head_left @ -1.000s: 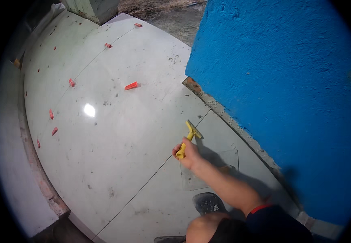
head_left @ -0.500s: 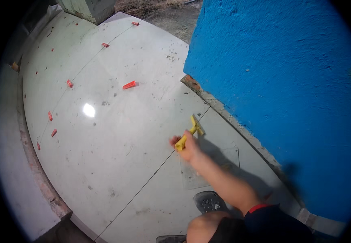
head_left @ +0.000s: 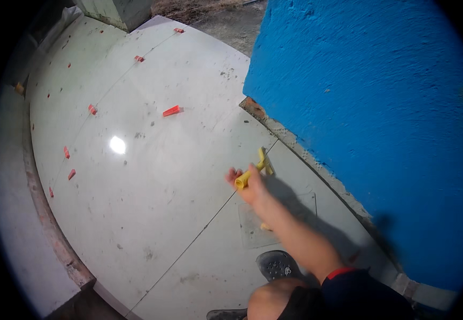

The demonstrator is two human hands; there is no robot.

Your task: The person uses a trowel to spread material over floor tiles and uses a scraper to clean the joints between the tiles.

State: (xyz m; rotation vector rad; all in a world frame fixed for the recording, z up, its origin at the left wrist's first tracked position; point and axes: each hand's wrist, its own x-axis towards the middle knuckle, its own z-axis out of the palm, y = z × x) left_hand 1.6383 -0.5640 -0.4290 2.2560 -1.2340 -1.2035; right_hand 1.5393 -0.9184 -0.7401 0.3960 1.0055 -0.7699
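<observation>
A yellow tool (head_left: 254, 172) is grasped in the right hand (head_left: 248, 185), fingers clenched around its handle, near frame centre, just above the joint between pale floor tiles (head_left: 151, 186). The tool head is pointed toward the blue wall (head_left: 370, 106) at upper right. Red wedges (head_left: 171, 111) are scattered along tile joints at upper left. A dark shoe (head_left: 276, 265) is seen at bottom centre.
</observation>
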